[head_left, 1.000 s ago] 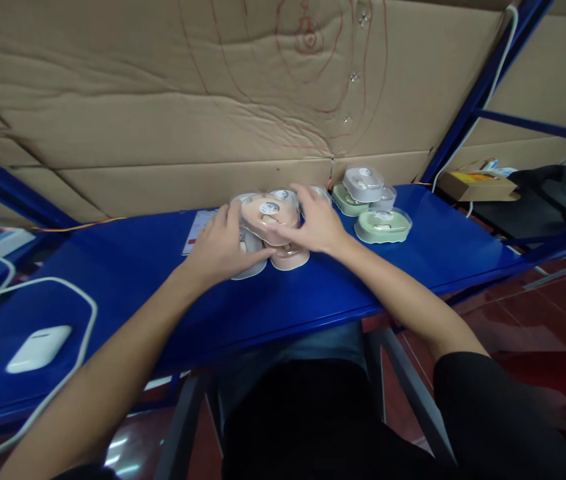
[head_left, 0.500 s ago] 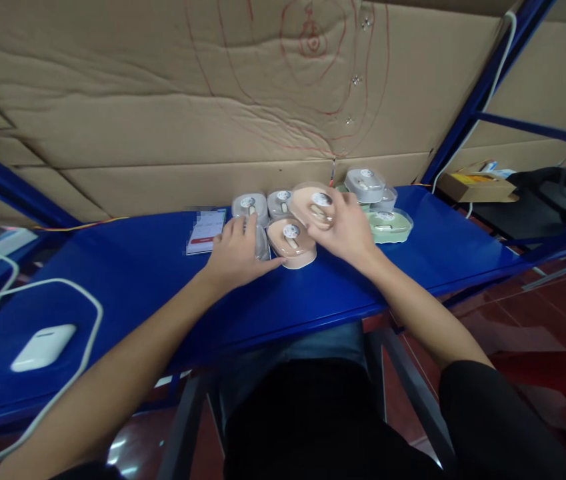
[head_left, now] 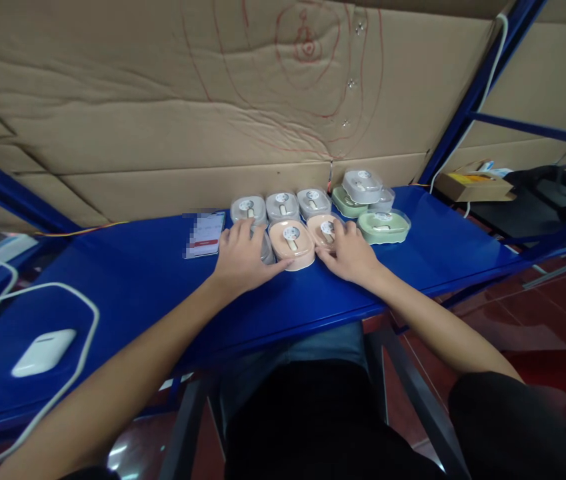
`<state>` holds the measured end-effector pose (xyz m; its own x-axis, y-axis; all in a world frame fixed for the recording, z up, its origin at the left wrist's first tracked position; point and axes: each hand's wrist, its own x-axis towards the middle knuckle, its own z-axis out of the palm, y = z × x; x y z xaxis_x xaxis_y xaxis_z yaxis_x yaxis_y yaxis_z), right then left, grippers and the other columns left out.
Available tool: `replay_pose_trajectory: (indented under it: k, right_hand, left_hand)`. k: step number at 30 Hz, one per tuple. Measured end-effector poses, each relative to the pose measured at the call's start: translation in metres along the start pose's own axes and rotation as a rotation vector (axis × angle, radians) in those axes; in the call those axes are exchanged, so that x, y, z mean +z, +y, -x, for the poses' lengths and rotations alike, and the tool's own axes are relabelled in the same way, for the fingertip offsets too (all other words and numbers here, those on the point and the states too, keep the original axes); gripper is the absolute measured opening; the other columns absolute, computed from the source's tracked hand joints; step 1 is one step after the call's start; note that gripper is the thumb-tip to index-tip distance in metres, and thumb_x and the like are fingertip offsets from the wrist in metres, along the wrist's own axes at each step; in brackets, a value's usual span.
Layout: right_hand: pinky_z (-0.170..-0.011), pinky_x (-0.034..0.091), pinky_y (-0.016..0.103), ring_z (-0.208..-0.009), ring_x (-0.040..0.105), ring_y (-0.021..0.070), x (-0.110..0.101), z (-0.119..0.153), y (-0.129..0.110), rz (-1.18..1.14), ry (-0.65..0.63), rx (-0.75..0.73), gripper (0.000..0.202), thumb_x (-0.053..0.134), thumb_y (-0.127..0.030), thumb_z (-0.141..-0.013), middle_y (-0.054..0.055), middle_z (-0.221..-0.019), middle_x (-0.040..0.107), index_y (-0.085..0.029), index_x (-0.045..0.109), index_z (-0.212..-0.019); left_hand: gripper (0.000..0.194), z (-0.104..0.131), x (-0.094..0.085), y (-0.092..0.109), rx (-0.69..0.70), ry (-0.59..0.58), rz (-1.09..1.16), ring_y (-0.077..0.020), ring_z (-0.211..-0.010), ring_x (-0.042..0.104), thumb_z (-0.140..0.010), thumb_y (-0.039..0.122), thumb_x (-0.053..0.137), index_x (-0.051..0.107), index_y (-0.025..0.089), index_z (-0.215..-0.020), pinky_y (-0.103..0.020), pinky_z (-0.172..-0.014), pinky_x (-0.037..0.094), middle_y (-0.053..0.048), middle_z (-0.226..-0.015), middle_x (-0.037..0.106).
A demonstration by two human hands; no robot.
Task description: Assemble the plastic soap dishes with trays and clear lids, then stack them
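My left hand [head_left: 245, 257] lies spread over a grey lidded plastic box [head_left: 265, 248] at the front left, hiding much of it. Its thumb reaches the front edge of a peach box [head_left: 291, 245] with a clear lid and round label. Around the right side of a second peach box [head_left: 323, 231], my right hand [head_left: 353, 255] has its fingers and thumb closed; this box rests on the table beside the first. Behind them stand three grey boxes in a row: left [head_left: 249, 210], middle [head_left: 283, 207] and right [head_left: 313, 203].
Right of my right hand are a green box [head_left: 384, 227] and a stack topped by a grey box [head_left: 363, 187]. A phone [head_left: 207, 233] lies left on the blue table [head_left: 153, 293]. Farther left are a white case [head_left: 44, 352] and white cable [head_left: 93, 333]. Cardboard [head_left: 163, 140] walls the back.
My right hand has lowered the second peach box from the air onto the table, right of the first. The grey box behind it now shows. My left hand stays nearly in place.
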<state>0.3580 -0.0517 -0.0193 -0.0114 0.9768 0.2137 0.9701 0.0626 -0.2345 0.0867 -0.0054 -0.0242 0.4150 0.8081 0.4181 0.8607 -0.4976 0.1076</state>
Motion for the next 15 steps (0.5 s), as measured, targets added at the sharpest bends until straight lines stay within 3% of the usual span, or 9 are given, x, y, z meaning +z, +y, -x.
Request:
replay_pose_trajectory:
  k: [5,8,11,12,15]
  right_hand:
    - [-0.104,0.058,0.062,-0.128,0.067,0.0499,-0.004,0.003,0.009,-0.052,-0.005,-0.007,0.094,0.075,-0.062,-0.092,0.031,-0.148,0.059,-0.009,0.047,-0.165]
    - [-0.102,0.058,0.063,-0.123,0.069,0.0491,-0.024,-0.005,0.018,-0.052,0.102,-0.009,0.085,0.069,-0.068,-0.096,0.029,-0.140,0.066,-0.010,0.056,-0.157]
    - [-0.109,0.055,0.065,-0.127,0.067,0.0480,-0.052,-0.039,0.038,-0.006,0.320,0.059,0.066,0.055,-0.065,-0.106,0.026,-0.132,0.070,-0.013,0.064,-0.145]
    - [-0.112,0.052,0.067,-0.131,0.065,0.0492,-0.059,-0.056,0.046,0.021,0.369,0.112,0.065,0.058,-0.064,-0.106,0.028,-0.136,0.068,-0.011,0.064,-0.143]
    - [-0.116,0.049,0.068,-0.141,0.059,0.0546,-0.068,-0.110,0.068,0.052,0.317,0.346,0.088,0.080,-0.066,-0.092,0.037,-0.149,0.060,-0.003,0.058,-0.149]
  left_hand:
    - [0.081,-0.001,0.004,-0.002,0.049,0.067,0.052,-0.0521,-0.154,0.055,-0.092,0.070,0.077,0.065,0.012,-0.148,-0.068,-0.131,0.040,-0.031,-0.163,0.061]
    - [0.078,0.000,0.004,-0.002,0.079,0.125,0.073,-0.0520,-0.153,0.056,-0.089,0.070,0.078,0.067,0.015,-0.144,-0.070,-0.131,0.039,-0.029,-0.159,0.064]
    - [0.068,0.001,0.002,0.001,0.145,0.200,0.090,-0.0513,-0.149,0.058,-0.092,0.064,0.075,0.069,0.016,-0.140,-0.071,-0.129,0.039,-0.027,-0.155,0.066]
    - [0.063,0.002,0.001,0.003,0.175,0.227,0.097,-0.0507,-0.148,0.059,-0.093,0.061,0.074,0.069,0.017,-0.138,-0.071,-0.128,0.040,-0.026,-0.153,0.067]
    - [0.049,0.005,-0.002,0.008,0.269,0.295,0.142,-0.0483,-0.142,0.064,-0.095,0.049,0.074,0.072,0.019,-0.134,-0.070,-0.124,0.045,-0.023,-0.146,0.071]
